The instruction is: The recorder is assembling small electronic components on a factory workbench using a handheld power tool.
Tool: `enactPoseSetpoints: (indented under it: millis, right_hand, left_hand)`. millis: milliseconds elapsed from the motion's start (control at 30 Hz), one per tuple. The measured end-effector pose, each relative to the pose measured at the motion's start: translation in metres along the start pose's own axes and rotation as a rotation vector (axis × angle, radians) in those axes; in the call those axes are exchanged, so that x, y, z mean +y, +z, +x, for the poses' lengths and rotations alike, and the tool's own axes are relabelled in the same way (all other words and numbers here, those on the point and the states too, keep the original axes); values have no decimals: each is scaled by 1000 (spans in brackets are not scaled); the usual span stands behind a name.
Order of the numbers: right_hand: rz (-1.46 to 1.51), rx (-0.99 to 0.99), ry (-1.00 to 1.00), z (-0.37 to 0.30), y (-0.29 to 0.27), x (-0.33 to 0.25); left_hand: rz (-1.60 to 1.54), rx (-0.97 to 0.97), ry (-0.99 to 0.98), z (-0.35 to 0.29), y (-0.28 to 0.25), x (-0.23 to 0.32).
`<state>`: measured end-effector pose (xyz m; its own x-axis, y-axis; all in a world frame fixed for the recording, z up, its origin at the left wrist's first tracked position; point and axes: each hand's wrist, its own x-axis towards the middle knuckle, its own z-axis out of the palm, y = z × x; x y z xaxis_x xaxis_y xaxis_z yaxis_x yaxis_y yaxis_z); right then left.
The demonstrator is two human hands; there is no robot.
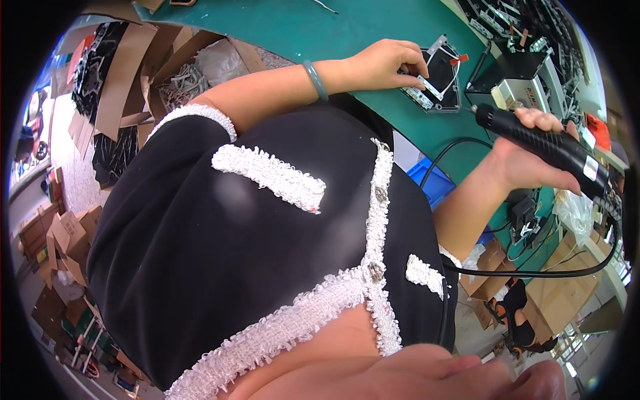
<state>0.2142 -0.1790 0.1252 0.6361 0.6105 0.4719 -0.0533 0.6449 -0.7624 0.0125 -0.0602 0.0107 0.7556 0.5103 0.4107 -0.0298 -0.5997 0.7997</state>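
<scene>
My left hand (392,65) is closed at the left edge of a small black panel (440,67) that lies on the green table. Its fingers bend over a white strip (418,97) along that edge. Other pale strips and an orange-red piece (459,60) are on the panel. My right hand (527,163) is wrapped round a black electric screwdriver (543,143). The tool is held above the table, its tip pointing toward the panel but apart from it. A black cable runs from the screwdriver's rear end.
The green table (267,27) spreads under the work. A dark box with a silver side (523,93) stands right of the panel, and behind it many black parts are piled. A blue bin (433,183) sits near my right forearm. Open cardboard boxes (123,87) stand on the left.
</scene>
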Motion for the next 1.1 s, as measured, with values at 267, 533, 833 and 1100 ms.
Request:
enactPoseSetpoints:
  millis: [267,533,833,1100]
  right_hand:
    - [46,-165,73,-11,49,39]
    - [-29,-135,73,-15,62,47]
    - [-194,-171,45,-18,68,48]
    - [-295,-279,60,-18,80,47]
  left_hand:
    - [-63,-34,-20,-1,3,-1]
    - [-95,-29,-37,-4,6,-6]
    - [-81,-35,-32,-3,3,-1]
    - [-59,3,-7,-3,4,-2]
